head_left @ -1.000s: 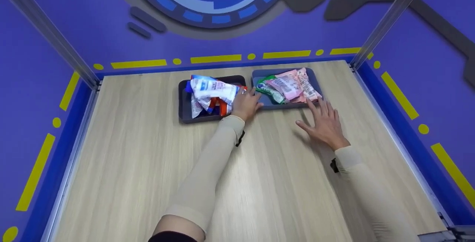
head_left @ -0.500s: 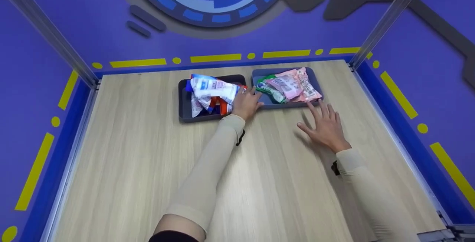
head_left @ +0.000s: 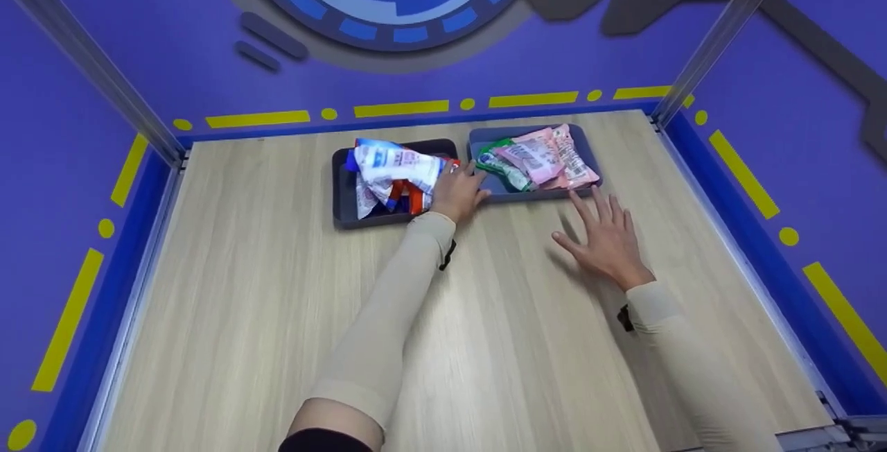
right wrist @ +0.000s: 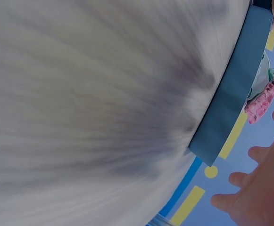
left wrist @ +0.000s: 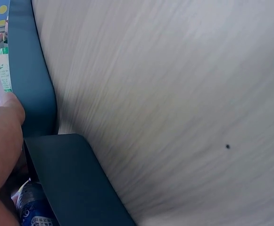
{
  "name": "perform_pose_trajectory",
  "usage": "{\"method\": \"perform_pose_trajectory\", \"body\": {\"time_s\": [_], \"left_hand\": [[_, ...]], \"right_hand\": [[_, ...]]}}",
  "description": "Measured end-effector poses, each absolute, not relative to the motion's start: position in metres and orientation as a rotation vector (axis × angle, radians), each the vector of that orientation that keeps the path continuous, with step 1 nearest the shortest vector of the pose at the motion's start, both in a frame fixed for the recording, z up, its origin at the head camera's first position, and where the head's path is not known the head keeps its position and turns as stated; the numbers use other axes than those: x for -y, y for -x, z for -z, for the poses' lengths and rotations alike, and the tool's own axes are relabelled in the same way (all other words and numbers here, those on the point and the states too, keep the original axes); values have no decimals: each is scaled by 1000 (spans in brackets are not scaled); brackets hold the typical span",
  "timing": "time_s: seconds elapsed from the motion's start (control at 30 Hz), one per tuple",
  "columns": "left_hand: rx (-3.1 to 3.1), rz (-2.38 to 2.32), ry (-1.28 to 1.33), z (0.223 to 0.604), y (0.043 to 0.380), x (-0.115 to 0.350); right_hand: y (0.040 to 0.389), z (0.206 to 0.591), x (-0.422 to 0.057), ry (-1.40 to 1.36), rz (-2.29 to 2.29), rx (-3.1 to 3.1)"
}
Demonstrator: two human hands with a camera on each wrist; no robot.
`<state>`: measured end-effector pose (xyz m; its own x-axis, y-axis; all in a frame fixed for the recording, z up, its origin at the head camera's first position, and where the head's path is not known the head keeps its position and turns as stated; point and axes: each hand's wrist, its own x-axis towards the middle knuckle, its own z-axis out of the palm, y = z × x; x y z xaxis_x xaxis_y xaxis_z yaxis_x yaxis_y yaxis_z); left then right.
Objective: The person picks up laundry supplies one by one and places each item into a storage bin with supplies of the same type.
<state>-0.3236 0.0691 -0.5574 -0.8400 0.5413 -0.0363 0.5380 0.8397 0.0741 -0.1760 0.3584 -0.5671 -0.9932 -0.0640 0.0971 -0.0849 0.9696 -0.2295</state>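
My left hand (head_left: 457,192) rests where two shallow trays meet, its fingers loosely bent and spread over the adjoining rims. In the left wrist view its thumb (left wrist: 15,110) lies at the rim of the blue-grey tray (left wrist: 35,80). The dark grey tray (head_left: 338,195) on the left holds white-and-blue packets (head_left: 395,164) and orange ones (head_left: 416,201). Inside the blue-grey tray, to the right, lie a green packet (head_left: 509,171) and pink packets (head_left: 537,157). My right hand (head_left: 610,244) stands with spread, extended fingers near that tray's front right corner, holding nothing.
Both trays sit side by side at the back of a light wooden table (head_left: 277,313). Purple panels (head_left: 416,84) with yellow markings rise behind and on both sides. Metal posts (head_left: 721,43) stand at the back corners.
The right hand has drawn back very slightly from the blue-grey tray's edge. The left hand, the trays and the packets look the same.
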Motion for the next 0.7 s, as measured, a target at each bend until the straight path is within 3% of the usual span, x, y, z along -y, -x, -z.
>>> {"method": "perform_pose_trajectory", "body": {"time_s": [0.7], "left_hand": [[-2923, 156, -854, 551, 329, -71]], "right_hand": [[173, 573, -351, -178, -377, 2988]]}}
